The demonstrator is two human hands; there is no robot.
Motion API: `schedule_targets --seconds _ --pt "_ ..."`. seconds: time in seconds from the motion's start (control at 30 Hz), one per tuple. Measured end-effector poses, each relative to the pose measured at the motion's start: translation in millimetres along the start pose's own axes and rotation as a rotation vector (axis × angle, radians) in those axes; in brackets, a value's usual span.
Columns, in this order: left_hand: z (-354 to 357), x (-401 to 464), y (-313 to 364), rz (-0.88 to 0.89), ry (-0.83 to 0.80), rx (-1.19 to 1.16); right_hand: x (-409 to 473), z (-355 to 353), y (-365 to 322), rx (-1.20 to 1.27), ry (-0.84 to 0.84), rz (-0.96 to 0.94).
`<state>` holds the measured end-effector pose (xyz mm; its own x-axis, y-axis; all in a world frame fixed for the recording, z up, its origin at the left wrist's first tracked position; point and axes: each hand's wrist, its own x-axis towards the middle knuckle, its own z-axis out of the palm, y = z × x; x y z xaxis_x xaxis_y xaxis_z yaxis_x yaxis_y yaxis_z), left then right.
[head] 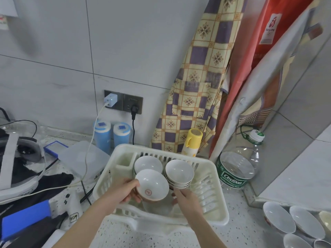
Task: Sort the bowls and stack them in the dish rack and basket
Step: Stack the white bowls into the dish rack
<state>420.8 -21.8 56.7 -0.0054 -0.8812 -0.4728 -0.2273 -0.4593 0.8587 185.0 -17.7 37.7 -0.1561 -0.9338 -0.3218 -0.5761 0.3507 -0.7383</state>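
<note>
From my remote seat, I start at the left: a speckled worktop point(240, 228) cluttered with a blue block point(25, 217), dark cloth and a white cable point(89, 151) running up to a charger point(110, 100) in the wall socket. Two blue-capped canisters point(112, 136) stand against the grey tiled wall.

My left hand point(125, 191) comes in from below and grips a white bowl with a red emblem point(152, 185), thumb on its rim and fingers curled under it. The bowl is tilted, its opening turned up and towards me, so the emblem on the inner bottom shows. It hangs over the near part of the white plastic dish rack point(215, 203). Just behind it, inside the rack, sits an upright bowl point(148, 163); to its right stands a stack of white bowls point(179, 173), openings up.

My right hand point(186, 197) reaches into the rack just below that stack, fingers curled round the edge of a clear, blurred object point(157, 206); what that is I cannot tell.

Behind the rack stands a yellow bottle point(192, 141), with a patterned apron point(202, 77) and red cloth point(254, 59) hanging above. Further right stands a large clear water bottle point(236, 169) labelled Cestbon. At the far right lower corner, more white bowls point(293, 222) lie tilted together.
</note>
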Motion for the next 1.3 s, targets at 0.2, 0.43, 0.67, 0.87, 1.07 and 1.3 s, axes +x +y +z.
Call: schedule_targets --seconds 0.2,0.43,0.67,0.87,1.07,1.3 --pt "11 7 10 -0.09 -0.136 0.183 -1 -7 2 0.232 -0.132 -0.037" --pt "21 12 10 -0.056 -0.109 0.264 1 -2 2 0.107 -0.18 -0.011" --pt "22 21 2 0.007 -0.077 0.344 -1 -2 0 0.101 -0.158 0.021" --pt "27 32 -8 0.017 -0.002 0.445 2 1 3 0.037 -0.106 0.035" --pt "32 38 -13 0.012 0.004 0.594 3 2 2 -0.07 -0.099 0.073" --pt "38 36 -16 0.117 0.1 0.909 3 4 0 -0.224 -0.112 0.113"
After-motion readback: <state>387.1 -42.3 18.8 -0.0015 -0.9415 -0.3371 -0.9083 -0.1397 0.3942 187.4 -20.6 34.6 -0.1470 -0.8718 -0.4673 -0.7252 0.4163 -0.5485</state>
